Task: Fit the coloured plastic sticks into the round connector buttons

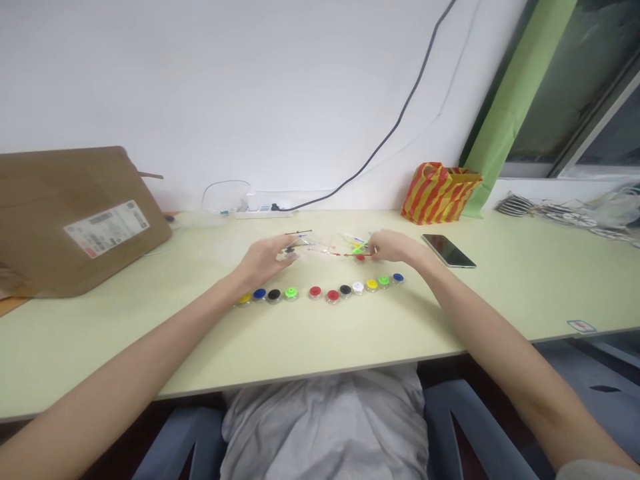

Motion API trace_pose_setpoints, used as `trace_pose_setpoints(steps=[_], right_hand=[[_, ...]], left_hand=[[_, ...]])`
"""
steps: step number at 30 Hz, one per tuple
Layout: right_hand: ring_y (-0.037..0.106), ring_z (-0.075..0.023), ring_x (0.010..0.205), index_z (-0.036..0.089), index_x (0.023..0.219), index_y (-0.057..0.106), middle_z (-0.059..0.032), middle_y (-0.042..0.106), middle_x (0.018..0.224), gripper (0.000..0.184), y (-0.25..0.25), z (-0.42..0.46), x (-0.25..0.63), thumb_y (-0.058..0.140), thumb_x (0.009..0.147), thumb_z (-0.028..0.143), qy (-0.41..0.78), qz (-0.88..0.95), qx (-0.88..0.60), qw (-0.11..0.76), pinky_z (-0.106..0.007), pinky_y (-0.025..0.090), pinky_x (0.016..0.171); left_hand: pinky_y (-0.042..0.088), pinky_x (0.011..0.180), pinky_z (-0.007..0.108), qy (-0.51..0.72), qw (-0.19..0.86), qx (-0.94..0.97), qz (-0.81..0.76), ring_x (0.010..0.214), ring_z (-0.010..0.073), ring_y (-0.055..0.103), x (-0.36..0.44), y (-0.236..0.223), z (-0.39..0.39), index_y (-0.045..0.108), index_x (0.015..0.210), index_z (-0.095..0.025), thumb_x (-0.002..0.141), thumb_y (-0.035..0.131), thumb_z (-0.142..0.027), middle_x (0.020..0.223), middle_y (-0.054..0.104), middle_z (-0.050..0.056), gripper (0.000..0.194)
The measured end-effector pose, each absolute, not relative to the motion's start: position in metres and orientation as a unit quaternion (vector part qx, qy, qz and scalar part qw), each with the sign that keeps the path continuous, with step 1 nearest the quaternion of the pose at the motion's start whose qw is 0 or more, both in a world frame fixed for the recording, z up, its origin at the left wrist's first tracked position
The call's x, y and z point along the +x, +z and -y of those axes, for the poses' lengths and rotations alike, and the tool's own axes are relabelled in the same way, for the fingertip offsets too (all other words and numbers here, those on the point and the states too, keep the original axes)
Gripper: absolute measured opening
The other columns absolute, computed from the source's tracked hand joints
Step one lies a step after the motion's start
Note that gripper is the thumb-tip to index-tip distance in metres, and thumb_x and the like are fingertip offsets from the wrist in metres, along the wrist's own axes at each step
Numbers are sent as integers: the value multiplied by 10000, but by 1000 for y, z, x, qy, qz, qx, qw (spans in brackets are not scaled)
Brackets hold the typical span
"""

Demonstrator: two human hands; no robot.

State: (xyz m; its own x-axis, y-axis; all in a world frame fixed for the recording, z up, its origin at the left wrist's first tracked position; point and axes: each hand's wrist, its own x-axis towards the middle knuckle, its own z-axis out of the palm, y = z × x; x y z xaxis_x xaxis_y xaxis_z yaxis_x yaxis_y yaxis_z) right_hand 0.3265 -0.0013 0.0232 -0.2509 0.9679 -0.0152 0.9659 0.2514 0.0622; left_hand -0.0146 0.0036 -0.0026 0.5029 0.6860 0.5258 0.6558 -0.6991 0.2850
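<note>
A line of small round clear pieces with coloured tops runs across the table, among them a green-topped piece (pixel 291 293), a red-topped piece (pixel 333 295) and a yellow-topped piece (pixel 371 285). Behind its left part, my left hand (pixel 264 259) is curled, thumb and fingers closing around something dark or clear that I cannot make out. A thin black stick (pixel 300 232) lies by its fingertips. My right hand (pixel 393 245) pinches the end of a thin red stick (pixel 354 255). Between both hands are clear plastic (pixel 320 245) and several thin coloured pieces, blurred and partly hidden.
On the left stands a cardboard box (pixel 100 227). A power strip (pixel 260 212) with a black cable (pixel 400 117) is at the wall. Farther right are a striped bag (pixel 437 193), a phone (pixel 449 251) and coiled wires (pixel 550 212). The table's front edge is near my lap.
</note>
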Motion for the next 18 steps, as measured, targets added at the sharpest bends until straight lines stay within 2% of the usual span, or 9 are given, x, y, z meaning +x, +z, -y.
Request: trace_pose_setpoints(steps=[4,8,11,14,18], right_hand=[[597,-178,681,198,864,773,-59,722,825,122,30,8,323,653,867,223,-21,-819,573,-24,-298,361,600],[609,-174,766,211,924,787,-66,713,958,202,39,16,319,588,941,240,0,-831,541,-132,-285,386,637],[612,-180,803,202,926,789,-89,695,1042,236,42,20,314,556,961,193,76,-814,545,-189,-294,377,664],[621,-202,827,187,912,785,-98,703,998,287,41,20,312,508,980,152,134,-787,554,-234,-311,347,660],[630,-210,838,195,956,789,-88,715,986,310,38,17,310,485,1015,186,174,-766,533,-315,-319,344,664]], left_hand=[[567,845,361,312,28,852,-419,921,245,744,-14,-1,-3,581,1288,-301,879,637,-395,1156,766,27,423],[545,774,341,315,7,843,-436,818,229,742,-14,-2,-3,556,1259,-305,872,642,-369,1116,772,13,402],[529,776,351,305,-26,842,-445,873,253,740,-15,-3,-5,560,1245,-302,881,628,-359,1103,775,17,374],[523,777,359,295,-48,835,-461,951,280,738,-16,-3,-5,562,1244,-299,892,619,-349,1114,775,25,360],[523,775,355,286,-60,829,-477,969,280,737,-17,-3,-6,564,1259,-310,883,628,-314,1118,776,19,382]])
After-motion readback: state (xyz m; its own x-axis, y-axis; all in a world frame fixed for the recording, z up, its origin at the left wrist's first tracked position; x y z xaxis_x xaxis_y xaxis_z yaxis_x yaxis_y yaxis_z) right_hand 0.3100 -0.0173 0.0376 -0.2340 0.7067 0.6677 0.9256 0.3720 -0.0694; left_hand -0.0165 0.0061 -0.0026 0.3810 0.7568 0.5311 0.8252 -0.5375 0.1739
